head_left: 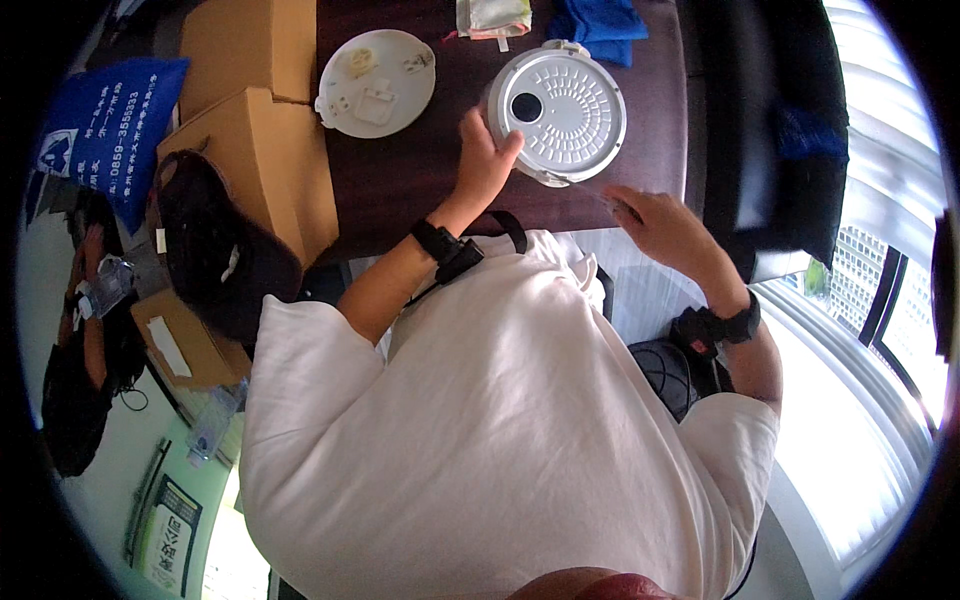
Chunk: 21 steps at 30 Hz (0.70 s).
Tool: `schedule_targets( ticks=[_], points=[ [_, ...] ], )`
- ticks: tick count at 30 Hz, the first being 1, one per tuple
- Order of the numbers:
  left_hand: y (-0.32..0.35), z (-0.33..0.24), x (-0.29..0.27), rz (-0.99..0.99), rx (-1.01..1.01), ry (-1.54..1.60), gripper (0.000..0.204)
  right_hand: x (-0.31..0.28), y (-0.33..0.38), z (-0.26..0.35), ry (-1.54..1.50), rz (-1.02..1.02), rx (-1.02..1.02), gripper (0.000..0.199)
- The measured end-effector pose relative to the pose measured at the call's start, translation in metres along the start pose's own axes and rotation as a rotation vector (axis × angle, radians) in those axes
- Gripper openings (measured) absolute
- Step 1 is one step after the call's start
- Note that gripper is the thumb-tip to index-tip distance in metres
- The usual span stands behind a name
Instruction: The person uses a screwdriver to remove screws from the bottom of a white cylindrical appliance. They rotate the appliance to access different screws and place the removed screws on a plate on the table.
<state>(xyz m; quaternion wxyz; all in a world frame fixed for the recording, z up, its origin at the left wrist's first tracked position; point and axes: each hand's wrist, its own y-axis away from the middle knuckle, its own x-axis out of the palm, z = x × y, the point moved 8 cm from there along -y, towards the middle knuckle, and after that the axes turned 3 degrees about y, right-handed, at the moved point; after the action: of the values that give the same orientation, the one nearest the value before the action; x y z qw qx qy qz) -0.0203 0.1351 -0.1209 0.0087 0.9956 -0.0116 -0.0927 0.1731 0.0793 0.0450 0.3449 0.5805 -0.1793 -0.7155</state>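
My white shirt [500, 420] fills the foreground, both forearms reaching out past it to the dark counter [400, 170]. My left hand [487, 160] is curled around the near-left rim of the round white appliance base [560, 115], turned so its ribbed, perforated underside faces me, near the counter's right edge. My right hand [665, 225] rests half-open by the counter's edge just below that base, holding nothing I can make out. A detached white round plate [376, 82] with small parts on it lies well apart to the left, so I judge the taking-apart is partly done, the main body left to handle. Whatever sits under the base is hidden, and my right fingertips blur against the dark edge.
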Motion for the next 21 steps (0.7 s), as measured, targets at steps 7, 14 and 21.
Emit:
schedule_targets(
  ticks=[7,14,21],
  points=[
    [0.001,0.000,0.001,0.021,0.014,0.041,0.063,0.036,0.024,0.000,-0.942,0.276,0.395,0.037],
    [0.000,-0.002,0.000,0.017,0.020,0.036,0.065,0.039,0.022,-0.001,-0.991,0.240,0.415,0.036],
    [0.001,-0.003,0.001,0.028,-0.008,0.052,0.065,0.038,0.022,0.000,-0.969,0.212,0.413,0.036]
  ],
)
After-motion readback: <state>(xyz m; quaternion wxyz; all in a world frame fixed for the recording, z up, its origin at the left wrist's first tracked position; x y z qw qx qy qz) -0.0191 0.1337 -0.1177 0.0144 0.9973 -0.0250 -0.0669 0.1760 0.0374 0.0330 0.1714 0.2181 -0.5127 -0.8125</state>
